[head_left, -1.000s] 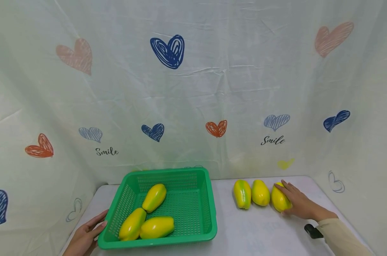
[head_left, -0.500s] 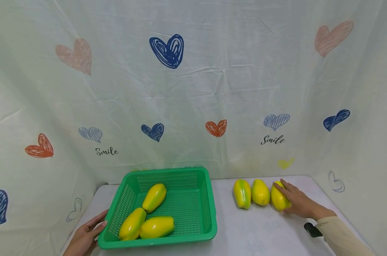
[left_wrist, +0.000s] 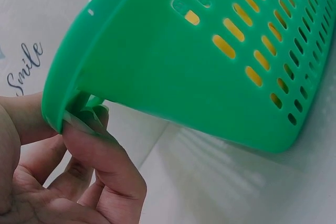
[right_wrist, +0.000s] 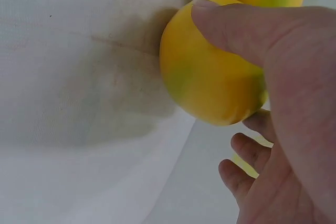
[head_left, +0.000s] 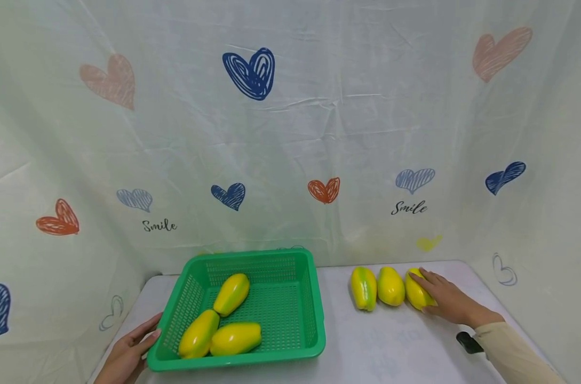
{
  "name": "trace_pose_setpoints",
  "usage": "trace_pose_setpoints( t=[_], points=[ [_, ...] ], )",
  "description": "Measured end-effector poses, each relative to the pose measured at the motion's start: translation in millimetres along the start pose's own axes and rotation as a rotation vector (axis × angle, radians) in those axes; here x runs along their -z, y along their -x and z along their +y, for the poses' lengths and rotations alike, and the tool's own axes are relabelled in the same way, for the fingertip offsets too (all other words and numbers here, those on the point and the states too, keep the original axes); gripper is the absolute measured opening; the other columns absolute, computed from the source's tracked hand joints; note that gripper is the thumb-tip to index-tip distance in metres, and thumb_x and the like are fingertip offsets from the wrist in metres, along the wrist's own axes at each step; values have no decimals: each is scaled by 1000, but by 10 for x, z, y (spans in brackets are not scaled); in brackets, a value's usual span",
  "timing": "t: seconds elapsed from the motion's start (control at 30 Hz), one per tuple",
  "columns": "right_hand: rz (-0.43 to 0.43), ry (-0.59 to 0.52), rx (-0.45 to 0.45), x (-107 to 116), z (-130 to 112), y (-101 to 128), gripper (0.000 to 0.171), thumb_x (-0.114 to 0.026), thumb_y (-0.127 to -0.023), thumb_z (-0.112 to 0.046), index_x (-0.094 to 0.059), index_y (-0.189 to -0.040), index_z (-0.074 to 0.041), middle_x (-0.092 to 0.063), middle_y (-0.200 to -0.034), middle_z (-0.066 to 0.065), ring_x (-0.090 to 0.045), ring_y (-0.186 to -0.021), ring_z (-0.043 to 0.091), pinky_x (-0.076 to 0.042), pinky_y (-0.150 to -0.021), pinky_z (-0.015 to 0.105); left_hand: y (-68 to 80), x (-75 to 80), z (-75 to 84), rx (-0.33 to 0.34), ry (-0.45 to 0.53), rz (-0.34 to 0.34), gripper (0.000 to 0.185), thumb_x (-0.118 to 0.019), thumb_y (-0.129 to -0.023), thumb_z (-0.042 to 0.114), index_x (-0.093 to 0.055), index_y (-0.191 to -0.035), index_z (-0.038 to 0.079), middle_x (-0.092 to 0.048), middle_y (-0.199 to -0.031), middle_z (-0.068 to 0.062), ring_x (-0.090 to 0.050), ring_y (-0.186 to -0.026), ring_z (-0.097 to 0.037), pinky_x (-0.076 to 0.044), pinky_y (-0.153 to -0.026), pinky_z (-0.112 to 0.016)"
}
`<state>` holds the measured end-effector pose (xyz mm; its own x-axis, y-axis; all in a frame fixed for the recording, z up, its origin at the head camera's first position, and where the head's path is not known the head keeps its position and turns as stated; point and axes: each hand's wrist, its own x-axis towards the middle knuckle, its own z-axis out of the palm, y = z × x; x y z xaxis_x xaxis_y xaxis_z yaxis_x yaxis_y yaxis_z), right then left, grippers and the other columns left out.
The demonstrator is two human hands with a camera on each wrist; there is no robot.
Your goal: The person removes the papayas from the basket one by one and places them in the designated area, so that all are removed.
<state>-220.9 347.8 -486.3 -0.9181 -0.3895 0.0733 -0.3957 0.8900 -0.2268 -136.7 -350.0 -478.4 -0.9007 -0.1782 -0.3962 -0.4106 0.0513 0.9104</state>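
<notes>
My right hand (head_left: 451,301) lies over the rightmost of 3 yellow-green papayas on the table. In the right wrist view, the thumb presses one side of this papaya (right_wrist: 210,72) and the fingers reach round the far side. Beside it in a row are a middle papaya (head_left: 391,287) and a left papaya (head_left: 364,289). At the left, my left hand (head_left: 130,353) pinches the rim of a green plastic basket (head_left: 319,320), thumb and fingers on either side of the rim (left_wrist: 65,82). Inside the basket lie a back papaya (head_left: 231,295), a left papaya (head_left: 199,334) and a front papaya (head_left: 236,338).
A white table (head_left: 376,346) carries everything. A white curtain (head_left: 290,133) printed with hearts and "Smile" stands behind it and at both sides. A black strap-like piece (head_left: 469,343) sits by the right sleeve (head_left: 516,352).
The right hand and the papaya under it have shifted slightly left and back, towards the middle papaya. The left hand and basket hold still. The head view has tilted a little.
</notes>
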Motion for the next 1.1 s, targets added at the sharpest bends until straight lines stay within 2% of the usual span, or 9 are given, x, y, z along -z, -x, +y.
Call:
trace_pose_setpoints(
  t=[0.1,0.3,0.5,0.57,0.63,0.7,0.8,0.9,1.1],
  points=[
    [9,14,5,-6,-3,0,81,-91,-81,-14,-51,-150,2,-42,-152,40,-46,-132,62,-43,-104,76,3,-3,-6,-1,3,0,73,-61,-110,16,-18,-164,-6,-14,-170,-32,-65,-92,1,-63,-87,-33],
    [21,29,18,-10,1,1,84,-94,-78,-15,-51,-149,2,-43,-151,40,-48,-130,62,-44,-102,76,5,-3,1,-15,16,6,72,-62,-109,16,-20,-164,-6,-27,-166,-32,-65,-93,1,-63,-88,-33],
    [12,12,16,0,3,-4,86,-94,-78,-16,-52,-150,2,-43,-151,39,-47,-131,61,-45,-102,76,10,-6,-4,-21,10,8,71,-61,-110,17,-21,-164,-6,-27,-166,-32,-64,-94,1,-63,-88,-33],
    [12,8,21,-1,4,-3,86,-95,-77,-16,-52,-149,2,-44,-151,40,-47,-131,62,-45,-101,76,13,-4,-5,-21,14,7,72,-62,-109,17,-21,-164,-6,-33,-163,-31,-64,-94,1,-63,-88,-33],
    [11,7,17,-8,8,-2,86,-94,-78,-16,-52,-150,2,-43,-151,39,-47,-131,61,-44,-102,76,17,0,-7,-22,15,2,71,-61,-110,17,-21,-164,-5,-45,-156,-25,-65,-95,0,-63,-88,-33],
    [13,5,15,-17,12,-2,86,-94,-78,-16,-52,-150,2,-43,-152,39,-47,-132,61,-44,-103,76,21,5,-7,-23,19,-3,71,-61,-110,18,-22,-164,-5,-55,-147,-13,-66,-96,-1,-63,-88,-33],
    [11,5,6,-26,17,-4,86,-94,-77,-16,-51,-150,1,-43,-152,38,-47,-132,61,-43,-104,76,27,10,-7,-25,24,-12,70,-59,-110,18,-22,-165,-4,-57,-138,2,-67,-97,-2,-63,-88,-33],
    [10,9,2,-28,24,-8,87,-95,-77,-17,-51,-150,1,-44,-152,39,-47,-132,61,-43,-103,77,29,12,-5,-25,29,-14,70,-60,-110,19,-22,-165,-4,-58,-136,5,-67,-97,-1,-63,-88,-33],
    [16,11,8,-22,30,-7,86,-95,-77,-16,-52,-150,2,-46,-150,38,-48,-131,60,-44,-103,76,33,13,-3,-18,24,-12,71,-60,-110,20,-21,-165,-4,-58,-138,1,-67,-97,-2,-63,-88,-34]
  ],
)
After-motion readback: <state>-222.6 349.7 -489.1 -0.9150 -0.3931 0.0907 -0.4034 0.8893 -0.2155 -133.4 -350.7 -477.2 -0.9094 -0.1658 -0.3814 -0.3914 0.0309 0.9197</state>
